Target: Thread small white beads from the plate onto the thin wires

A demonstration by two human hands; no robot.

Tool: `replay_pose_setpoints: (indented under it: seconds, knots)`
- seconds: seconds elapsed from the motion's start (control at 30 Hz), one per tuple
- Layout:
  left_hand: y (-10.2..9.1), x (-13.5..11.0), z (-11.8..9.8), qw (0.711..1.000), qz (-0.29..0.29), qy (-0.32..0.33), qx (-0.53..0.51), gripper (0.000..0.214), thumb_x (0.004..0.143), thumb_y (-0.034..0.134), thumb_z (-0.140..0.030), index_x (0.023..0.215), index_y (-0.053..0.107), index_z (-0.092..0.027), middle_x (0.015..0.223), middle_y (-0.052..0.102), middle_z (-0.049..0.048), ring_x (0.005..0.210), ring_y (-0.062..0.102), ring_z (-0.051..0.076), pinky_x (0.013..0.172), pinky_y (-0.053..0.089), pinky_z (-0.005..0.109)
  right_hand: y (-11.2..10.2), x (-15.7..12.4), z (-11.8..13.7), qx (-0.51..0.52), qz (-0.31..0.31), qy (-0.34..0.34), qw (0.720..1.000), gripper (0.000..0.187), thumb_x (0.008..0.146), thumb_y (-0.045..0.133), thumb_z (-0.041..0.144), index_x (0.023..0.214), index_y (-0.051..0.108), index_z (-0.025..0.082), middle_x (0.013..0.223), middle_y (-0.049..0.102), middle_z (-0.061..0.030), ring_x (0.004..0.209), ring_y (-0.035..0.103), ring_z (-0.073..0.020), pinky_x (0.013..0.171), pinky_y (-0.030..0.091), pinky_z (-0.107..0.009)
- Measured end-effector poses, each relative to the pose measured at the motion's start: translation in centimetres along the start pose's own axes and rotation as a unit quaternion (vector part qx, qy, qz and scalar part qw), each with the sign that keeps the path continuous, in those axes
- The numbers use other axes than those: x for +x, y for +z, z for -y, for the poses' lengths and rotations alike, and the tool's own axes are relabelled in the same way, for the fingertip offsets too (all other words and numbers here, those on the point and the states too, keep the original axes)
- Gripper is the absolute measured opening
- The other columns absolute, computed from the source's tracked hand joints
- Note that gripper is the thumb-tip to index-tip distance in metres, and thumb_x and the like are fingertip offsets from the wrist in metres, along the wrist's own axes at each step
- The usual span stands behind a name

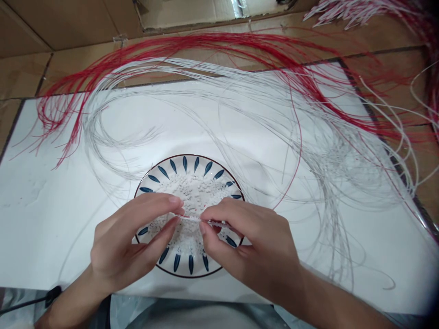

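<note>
A round plate (190,270) with dark blue leaf marks and a brown rim holds a heap of tiny white beads (194,189). Over its middle, a thin beaded string (190,218), white with a bit of red at its left end, stretches between my two hands. My left hand (137,233) pinches the left end between thumb and index finger. Thumb and fingers of my right hand (250,237) close on the string a short way to the right. More clear beads on the string show beneath the right fingers; the rest is hidden there.
Long bundles of red strands (192,42) and white strands (161,63) arc across the back of the white board (51,228) and tangle at the right. Another red-and-white bundle (356,11) lies at top right. Brown cardboard (68,23) stands behind.
</note>
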State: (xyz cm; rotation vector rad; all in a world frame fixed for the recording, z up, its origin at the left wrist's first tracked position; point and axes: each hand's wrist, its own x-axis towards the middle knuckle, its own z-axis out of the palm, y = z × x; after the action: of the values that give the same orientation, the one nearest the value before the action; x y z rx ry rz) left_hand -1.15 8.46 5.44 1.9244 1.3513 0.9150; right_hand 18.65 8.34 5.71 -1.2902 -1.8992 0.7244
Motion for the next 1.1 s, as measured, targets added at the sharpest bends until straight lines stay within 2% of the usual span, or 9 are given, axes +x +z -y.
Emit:
replay_pose_setpoints:
  seconds: [0.37,0.6,0.87,1.1]
  knots:
    - [0.08,0.12,-0.03,1.0,0.002,0.016,-0.011,0.039,0.071,0.068,-0.003,0.103,0.062,-0.025,0.088,0.072,-0.0006,0.086,0.069,0.017,0.078,0.058,0.032,-0.06,0.02,0.01,-0.002,0.001,0.0,1.0,0.011,0.079,0.054,0.012,0.073,0.062,0.019,0.062,0.062,0.0042,0.053,0.053,-0.0069,0.05,0.039,-0.019]
    - [-0.04,0.16,-0.01,0.999,0.004,0.004,0.04,0.032,0.073,0.069,-0.005,0.098,0.064,-0.024,0.089,0.072,-0.0003,0.087,0.068,0.016,0.08,0.057,0.029,0.21,-0.39,-0.11,0.003,0.026,-0.021,0.999,0.012,0.081,0.053,0.014,0.072,0.06,0.018,0.061,0.06,0.0032,0.054,0.054,-0.0078,0.053,0.041,-0.019]
    - [0.26,0.09,-0.26,0.997,0.01,0.064,0.03,0.038,0.073,0.066,-0.003,0.103,0.06,-0.025,0.092,0.071,0.0008,0.091,0.068,0.019,0.079,0.058,0.034,0.25,-0.17,-0.24,-0.002,0.027,-0.02,0.999,0.013,0.081,0.052,0.013,0.073,0.06,0.018,0.062,0.061,0.0024,0.056,0.055,-0.0086,0.055,0.041,-0.02]
    - [0.38,0.18,-0.71,0.993,0.032,0.113,-0.015,0.057,0.07,0.066,0.004,0.115,0.054,-0.028,0.104,0.068,0.0019,0.094,0.066,0.016,0.079,0.058,0.029,0.44,-0.29,-0.44,0.025,0.038,-0.039,0.998,0.011,0.081,0.056,0.013,0.072,0.062,0.016,0.062,0.06,0.0023,0.056,0.055,-0.0078,0.055,0.041,-0.019]
